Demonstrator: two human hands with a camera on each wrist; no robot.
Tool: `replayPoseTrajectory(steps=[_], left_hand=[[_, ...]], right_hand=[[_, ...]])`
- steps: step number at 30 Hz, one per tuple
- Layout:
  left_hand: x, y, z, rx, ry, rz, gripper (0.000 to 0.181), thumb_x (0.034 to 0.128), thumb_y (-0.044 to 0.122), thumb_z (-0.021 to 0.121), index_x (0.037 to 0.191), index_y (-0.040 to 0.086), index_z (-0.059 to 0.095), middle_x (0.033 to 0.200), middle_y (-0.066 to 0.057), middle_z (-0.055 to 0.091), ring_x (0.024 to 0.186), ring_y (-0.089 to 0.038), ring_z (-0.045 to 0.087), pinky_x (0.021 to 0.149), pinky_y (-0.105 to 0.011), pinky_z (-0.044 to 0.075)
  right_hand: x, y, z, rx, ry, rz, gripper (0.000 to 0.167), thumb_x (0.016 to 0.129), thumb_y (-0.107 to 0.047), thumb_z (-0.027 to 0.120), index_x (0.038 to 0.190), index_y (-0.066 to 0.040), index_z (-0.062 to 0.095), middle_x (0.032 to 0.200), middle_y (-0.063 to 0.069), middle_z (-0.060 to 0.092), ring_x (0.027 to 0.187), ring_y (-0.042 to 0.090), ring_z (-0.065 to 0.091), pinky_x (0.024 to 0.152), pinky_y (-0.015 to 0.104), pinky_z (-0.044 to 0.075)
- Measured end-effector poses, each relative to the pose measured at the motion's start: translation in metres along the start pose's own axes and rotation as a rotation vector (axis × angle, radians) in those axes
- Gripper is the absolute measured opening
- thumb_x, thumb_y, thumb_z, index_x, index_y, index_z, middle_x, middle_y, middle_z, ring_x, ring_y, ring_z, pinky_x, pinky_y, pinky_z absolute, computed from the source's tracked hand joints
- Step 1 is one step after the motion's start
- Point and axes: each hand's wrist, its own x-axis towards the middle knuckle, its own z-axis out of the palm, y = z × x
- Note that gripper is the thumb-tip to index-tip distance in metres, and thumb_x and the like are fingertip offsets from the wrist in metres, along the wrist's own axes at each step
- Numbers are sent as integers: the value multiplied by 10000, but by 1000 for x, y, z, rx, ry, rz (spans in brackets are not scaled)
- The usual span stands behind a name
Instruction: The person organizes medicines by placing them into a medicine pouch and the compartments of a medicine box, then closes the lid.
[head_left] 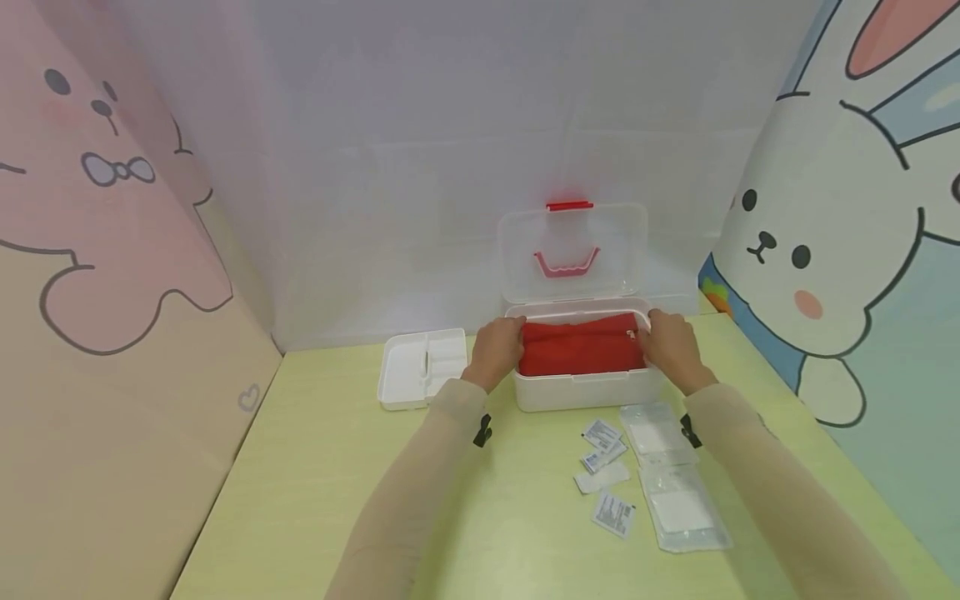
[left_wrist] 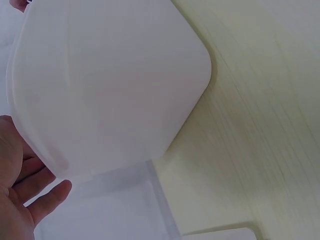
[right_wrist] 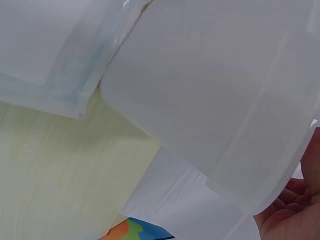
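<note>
A white plastic box [head_left: 547, 396] stands with its clear lid [head_left: 525, 250] raised behind it. Inside lies a red zippered pouch [head_left: 581, 350]. My left hand [head_left: 497, 352] grips the box's left rim, its fingertips beside the pouch; in the left wrist view, bent fingers of the hand [left_wrist: 22, 185] lie at the rim of the box [left_wrist: 110, 85]. At the right end, my right hand [head_left: 675, 350] holds the rim near the zipper pull. Curled fingers of that hand [right_wrist: 295, 205] show beside the box wall [right_wrist: 200, 95] in the right wrist view; the fingertips are partly hidden.
A white divided tray [head_left: 405, 367] lies left of the box. Several small packets [head_left: 615, 512] and two clear-wrapped white pads [head_left: 682, 510] lie in front, on the pale yellow table [head_left: 322, 483]. A white sheet hangs behind, with cartoon-printed panels on both sides.
</note>
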Motion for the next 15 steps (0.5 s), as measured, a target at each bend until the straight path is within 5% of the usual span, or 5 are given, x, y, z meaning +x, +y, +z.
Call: replayPoseTrajectory(steps=[8, 15], left_hand=[[-6, -2, -3, -77, -8, -9, 389, 950, 144, 540, 1332, 131, 612, 1088, -62, 727, 886, -230, 668, 755, -364, 568], [-14, -14, -13, -150, 92, -13, 410, 956, 194, 578, 1362, 139, 587, 1330, -71, 642, 1169, -282, 640, 900, -442, 553]], right_hand=[[-3, -6, 0, 8, -22, 29, 485, 994, -205, 497, 1376, 87, 427, 1210, 336, 598, 1009, 455, 614, 890, 557, 534], [-5, -13, -7, 41, 20, -24, 498, 986, -207, 504, 1405, 46, 411, 1311, 316, 550, 1101, 473, 572, 951, 591, 488]])
